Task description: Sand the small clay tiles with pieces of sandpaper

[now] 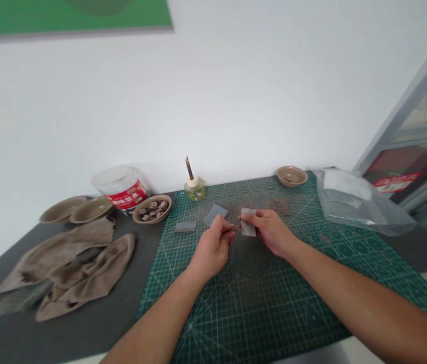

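Note:
My right hand pinches a small grey rectangular piece of sandpaper between thumb and fingers, above the green cutting mat. Close on its left, my left hand is closed, its fingertips pinching a small brownish thing that points toward the sandpaper. That thing is too small to name, and whether it touches the sandpaper I cannot tell. Beyond my left hand lie a grey-blue sheet and a smaller grey sheet. A brown square piece lies behind my right hand.
At the left are a bowl of brown lumps, two more bowls, a plastic jar and crumpled brown cloths. A diffuser bottle stands by the wall. At the right are a small bowl and a clear plastic bag.

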`<state>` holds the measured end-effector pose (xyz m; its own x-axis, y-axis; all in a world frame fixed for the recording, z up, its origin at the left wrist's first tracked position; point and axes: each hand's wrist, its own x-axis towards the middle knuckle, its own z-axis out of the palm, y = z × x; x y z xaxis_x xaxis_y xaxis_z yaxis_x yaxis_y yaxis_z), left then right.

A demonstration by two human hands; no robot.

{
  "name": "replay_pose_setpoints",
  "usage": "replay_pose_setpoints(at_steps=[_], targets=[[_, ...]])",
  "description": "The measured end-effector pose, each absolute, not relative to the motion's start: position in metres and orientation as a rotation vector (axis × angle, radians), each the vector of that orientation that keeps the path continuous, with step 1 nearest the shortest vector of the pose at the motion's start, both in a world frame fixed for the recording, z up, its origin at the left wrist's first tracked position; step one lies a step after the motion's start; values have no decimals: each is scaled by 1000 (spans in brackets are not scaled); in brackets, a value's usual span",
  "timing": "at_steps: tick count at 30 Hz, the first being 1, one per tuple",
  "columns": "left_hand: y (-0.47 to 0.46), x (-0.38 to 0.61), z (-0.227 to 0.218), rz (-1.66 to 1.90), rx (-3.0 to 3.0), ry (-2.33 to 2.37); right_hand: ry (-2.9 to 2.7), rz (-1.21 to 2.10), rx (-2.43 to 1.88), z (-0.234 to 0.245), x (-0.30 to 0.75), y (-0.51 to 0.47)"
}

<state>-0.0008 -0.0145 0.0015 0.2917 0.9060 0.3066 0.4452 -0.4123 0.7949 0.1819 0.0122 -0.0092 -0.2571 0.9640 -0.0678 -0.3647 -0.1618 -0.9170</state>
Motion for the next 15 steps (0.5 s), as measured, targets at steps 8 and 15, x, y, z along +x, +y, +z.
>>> replay_pose_setpoints(at_steps=[8,15], targets=[[-9,-5,-1,1027,1923,1196,-1205,1724,-743,-2,178,2],[-12,-3,0,1035,1917,1193,-1238,1702,-808,-5,174,1]])
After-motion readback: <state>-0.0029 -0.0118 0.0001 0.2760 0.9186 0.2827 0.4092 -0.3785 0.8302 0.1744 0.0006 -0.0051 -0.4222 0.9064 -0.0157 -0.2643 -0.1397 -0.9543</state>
